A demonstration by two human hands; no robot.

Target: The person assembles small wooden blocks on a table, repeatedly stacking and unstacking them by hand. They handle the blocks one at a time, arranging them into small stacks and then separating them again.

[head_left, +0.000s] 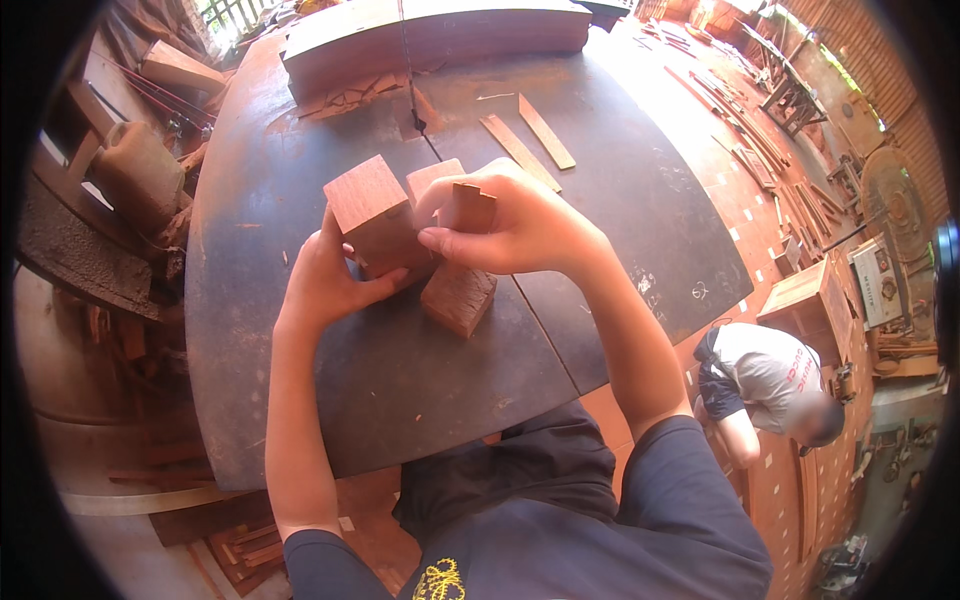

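Observation:
My left hand is wrapped round the side and bottom of a reddish-brown wooden block, tilted above the dark table. In my right hand, thumb and fingers close round a small, flat-faced piece of wood, right beside the block. Below that hand sits another, rough-faced wooden block. Part of a further wooden piece shows behind my right fingers; the hand hides the rest, and I cannot tell whether these pieces touch.
A thin dark blade runs down to a slot in the tabletop, before a long timber beam. Thin wooden strips lie at the far right. A person bends over on the right, near a wooden box. Machinery stands left.

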